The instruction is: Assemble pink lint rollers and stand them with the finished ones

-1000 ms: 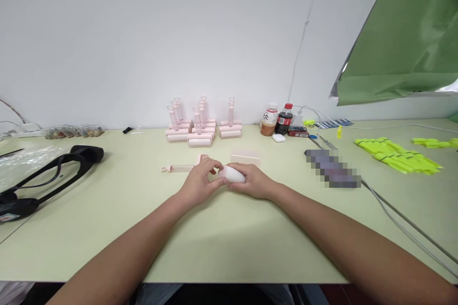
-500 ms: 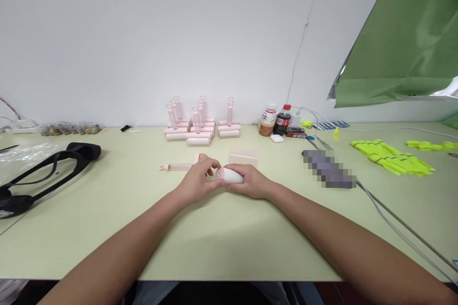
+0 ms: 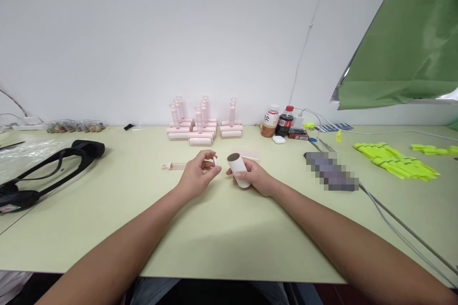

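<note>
In my right hand (image 3: 255, 176) is a white lint roller refill (image 3: 239, 171), tilted so that its brown hollow core faces up and left. My left hand (image 3: 197, 171) pinches a small pale pink end cap (image 3: 215, 161) between thumb and fingers, a short gap away from the roll. Behind my left hand a pink lint roller handle (image 3: 177, 166) lies flat on the table, its right end hidden by the hand. A clear pinkish cover (image 3: 252, 155) lies behind my right hand, which partly hides it.
Several pink lint rollers (image 3: 200, 136) with upright handles stand near the wall. To their right are a jar (image 3: 270, 121), a cola bottle (image 3: 285, 121) and a white case (image 3: 279, 139). Farther right lie a blurred-out phone (image 3: 331, 171), cables and yellow strips (image 3: 395, 159). A black strapped frame (image 3: 53, 171) lies left.
The pink cap has come off the roll's end and is now in my left hand. My hands have parted slightly, and the roll has tipped up, showing its hollow core.
</note>
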Motion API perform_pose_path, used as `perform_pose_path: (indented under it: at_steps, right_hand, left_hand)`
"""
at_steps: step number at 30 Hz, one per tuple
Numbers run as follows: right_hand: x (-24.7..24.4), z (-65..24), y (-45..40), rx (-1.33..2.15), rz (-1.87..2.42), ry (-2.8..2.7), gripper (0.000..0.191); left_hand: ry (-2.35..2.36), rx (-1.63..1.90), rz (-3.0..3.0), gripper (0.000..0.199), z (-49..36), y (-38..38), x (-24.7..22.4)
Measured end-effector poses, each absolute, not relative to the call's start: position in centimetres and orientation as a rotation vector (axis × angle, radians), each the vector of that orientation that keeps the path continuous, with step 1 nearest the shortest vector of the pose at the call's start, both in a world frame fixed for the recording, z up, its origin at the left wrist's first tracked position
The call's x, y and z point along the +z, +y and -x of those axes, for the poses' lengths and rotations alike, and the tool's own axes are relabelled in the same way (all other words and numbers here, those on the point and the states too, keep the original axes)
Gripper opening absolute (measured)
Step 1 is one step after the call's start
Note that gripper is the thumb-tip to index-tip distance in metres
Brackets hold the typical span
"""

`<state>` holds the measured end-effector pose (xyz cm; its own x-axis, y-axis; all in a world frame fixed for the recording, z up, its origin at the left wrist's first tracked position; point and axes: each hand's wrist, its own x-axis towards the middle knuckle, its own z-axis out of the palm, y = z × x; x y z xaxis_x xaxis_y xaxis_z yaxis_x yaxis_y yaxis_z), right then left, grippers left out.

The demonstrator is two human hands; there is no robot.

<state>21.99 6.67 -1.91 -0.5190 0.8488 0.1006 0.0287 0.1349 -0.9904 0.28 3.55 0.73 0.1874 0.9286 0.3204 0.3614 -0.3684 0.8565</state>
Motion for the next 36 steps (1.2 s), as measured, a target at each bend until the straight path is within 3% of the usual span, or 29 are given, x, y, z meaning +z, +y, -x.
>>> perform_pose_path:
  at_steps: [3,8,12,17,24,31,36]
  right_hand:
    - [-1.6,-21.7,6.0,1.813,0.623,-1.447,0.047]
    - [-1.3,-21.1,5.1,1.994,0.425,-1.372,0.047]
    - [-1.5,-21.0,5.1,2.000,0.511,-1.423,0.040]
    - [-1.7,-20.9,5.2,2.050,0.582,-1.376,0.044]
    - [-1.3,-20.9,5.5,2.075,0.742,-1.293,0.054]
    - [-1.9,-20.7,6.3,1.891,0.685,-1.191,0.031]
    - [-2.2,-20.8,6.5,1.891,0.686,-1.194,0.027]
  left_hand:
    - [1.152,1.133,-1.925,0.029,-0.4,3.4,0.6]
    - [1.055,1.041,-2.053,0.032,-0.9,2.8,0.0]
    - [1.006,1.088,-2.057,0.053,-0.8,2.9,-0.2]
    - [0.919,1.089,-2.073,0.026,-0.7,3.1,0.2]
    - [1.011,1.359,-1.937,0.025,-0.9,3.2,0.1]
    - [1.189,1.432,-1.579,0.029,0.1,4.3,0.6]
    - [1.215,1.405,-1.562,0.031,0.0,4.4,0.5]
